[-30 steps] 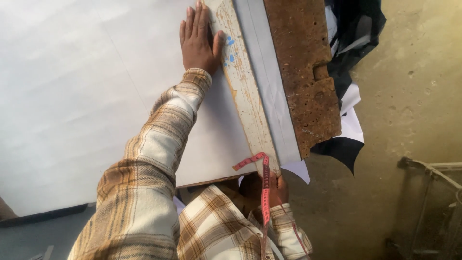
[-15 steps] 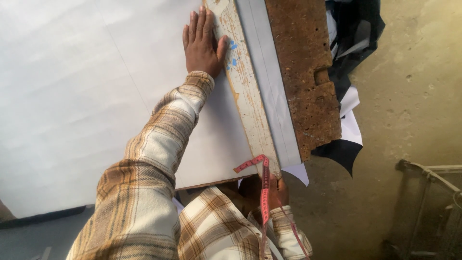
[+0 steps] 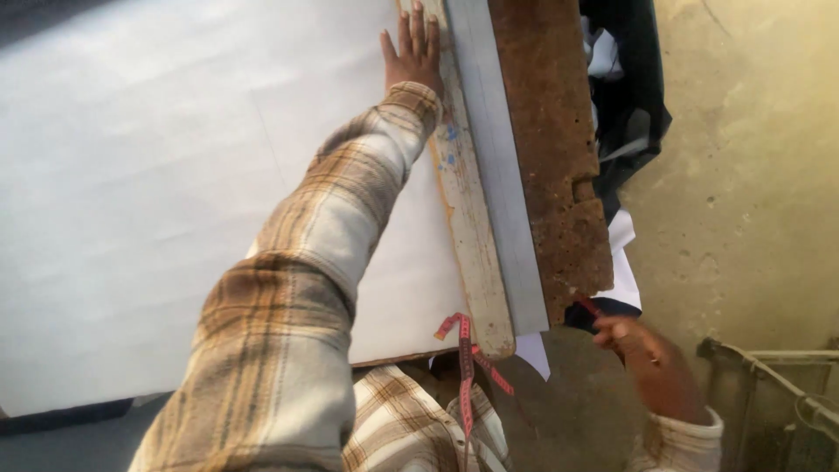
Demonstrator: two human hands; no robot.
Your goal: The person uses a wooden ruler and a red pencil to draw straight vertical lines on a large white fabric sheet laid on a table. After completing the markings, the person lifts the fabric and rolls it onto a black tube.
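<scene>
Head view: concrete floor, stained and pitted, fills the right side. On the left, a big white sheet lies over a work table and takes up most of the frame; its near edge shows a thin brown board line underneath.

L hand is at top centre, arm stretched far out in a brown/cream plaid sleeve. Palm down, fingers spread and flat, pressing on the sheet and the upper end of a long wooden straightedge. Nothing gripped, just a flat press. The straightedge is worn, pale, w/ blue paint specks, running from the top edge down to the near table edge; its rounded end sits at the sheet's lower right corner.

Just beside it on the right, touching along its length, lies a grey metal strip. Next to that is a rusty brown slab w/ a rough notched edge. Dark cloth w/ white scraps hangs off past the slab.

R hand is low right, off the table and over the floor, near the slab's lower corner. Fingers curled, blurred; a thin reddish bit shows at the fingertips, but can't tell whether it's held or what it is.

Red measuring tape hangs around the person's neck, dangling over the plaid shirt by the straightedge's end.
</scene>
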